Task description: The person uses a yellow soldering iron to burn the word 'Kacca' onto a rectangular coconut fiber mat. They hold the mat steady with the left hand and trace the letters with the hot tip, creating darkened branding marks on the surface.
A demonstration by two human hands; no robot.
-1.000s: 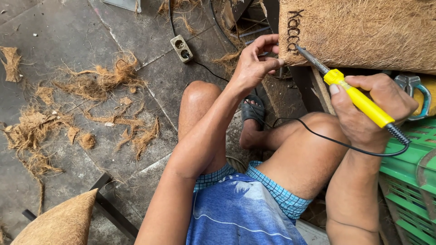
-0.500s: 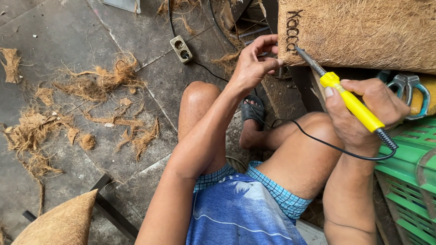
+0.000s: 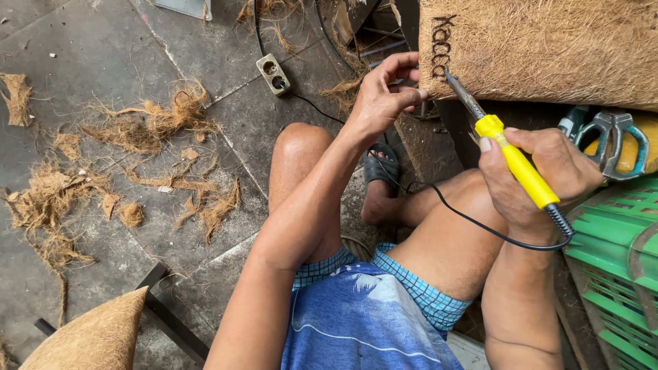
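My right hand (image 3: 541,175) grips a yellow-handled soldering iron (image 3: 507,151). Its metal tip touches the lower left corner of a brown coconut-fibre mat (image 3: 548,41), beside dark burnt lettering. My left hand (image 3: 384,96) holds the mat's left edge with fingers curled on it. A black cord (image 3: 466,216) runs from the iron's handle across my bare thigh. I sit with knees bent above a concrete floor.
A white socket strip (image 3: 273,73) lies on the concrete floor, with loose coconut fibre (image 3: 151,123) scattered left. A green plastic crate (image 3: 617,253) stands at right, scissors with blue-grey handles (image 3: 613,137) above it. A fibre-covered cone (image 3: 89,336) sits bottom left.
My right hand and the iron have shifted slightly left and down along the mat's corner. The left hand has stayed on the mat's edge.
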